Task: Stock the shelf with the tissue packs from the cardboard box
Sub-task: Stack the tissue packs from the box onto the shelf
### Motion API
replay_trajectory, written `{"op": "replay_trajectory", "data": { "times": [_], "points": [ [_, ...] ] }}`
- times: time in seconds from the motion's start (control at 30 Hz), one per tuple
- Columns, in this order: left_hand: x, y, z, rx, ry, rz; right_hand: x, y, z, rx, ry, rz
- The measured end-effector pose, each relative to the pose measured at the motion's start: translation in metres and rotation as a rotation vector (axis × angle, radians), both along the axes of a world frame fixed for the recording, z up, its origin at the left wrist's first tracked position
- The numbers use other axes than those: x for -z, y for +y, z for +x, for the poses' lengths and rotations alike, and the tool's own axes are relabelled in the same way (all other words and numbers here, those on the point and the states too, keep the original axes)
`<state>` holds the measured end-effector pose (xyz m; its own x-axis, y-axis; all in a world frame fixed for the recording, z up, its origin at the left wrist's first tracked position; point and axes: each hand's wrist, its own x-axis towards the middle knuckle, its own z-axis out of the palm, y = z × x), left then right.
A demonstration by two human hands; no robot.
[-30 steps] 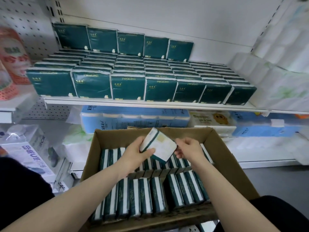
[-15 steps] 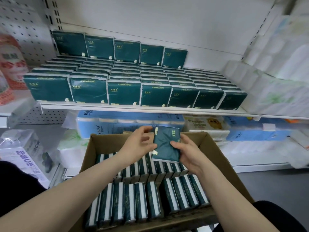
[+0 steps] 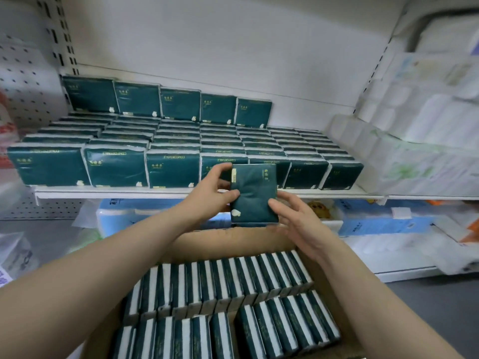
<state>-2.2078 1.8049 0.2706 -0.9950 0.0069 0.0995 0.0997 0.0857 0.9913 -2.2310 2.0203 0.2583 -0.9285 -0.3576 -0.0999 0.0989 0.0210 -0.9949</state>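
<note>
A dark green tissue pack [image 3: 255, 193] is held upright in front of the shelf edge [image 3: 181, 195]. My left hand [image 3: 207, 194] grips its left side, thumb on the front and fingers behind. My right hand [image 3: 295, 221] touches the pack's lower right with thumb and fingers. Below them sits the cardboard box [image 3: 223, 242], filled with rows of the same packs [image 3: 220, 288] standing on edge. The shelf holds several rows of green packs [image 3: 171, 141], and a second layer stands against the back wall.
Large white tissue bundles [image 3: 404, 156] fill the shelf's right end. Blue and white paper packs [image 3: 155, 216] lie on the lower shelf behind the box. A pegboard panel [image 3: 23, 81] with red bags is at the left.
Both hands have lifted the pack out of the box and up to shelf height, turning its green face toward me. The view has tilted upward and closer to the shelf.
</note>
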Motion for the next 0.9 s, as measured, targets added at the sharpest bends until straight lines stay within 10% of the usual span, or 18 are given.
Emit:
{"op": "replay_trajectory", "data": {
  "times": [0.43, 0.9],
  "points": [
    [-0.082, 0.02, -0.107, -0.251, 0.378, -0.54, -0.101, 0.023, -0.112, 0.228, 0.26, 0.158],
    [-0.086, 0.046, -0.24, -0.158, 0.162, -0.404, -0.127, 0.034, -0.258, 0.411, 0.507, 0.493]
  ]
}}
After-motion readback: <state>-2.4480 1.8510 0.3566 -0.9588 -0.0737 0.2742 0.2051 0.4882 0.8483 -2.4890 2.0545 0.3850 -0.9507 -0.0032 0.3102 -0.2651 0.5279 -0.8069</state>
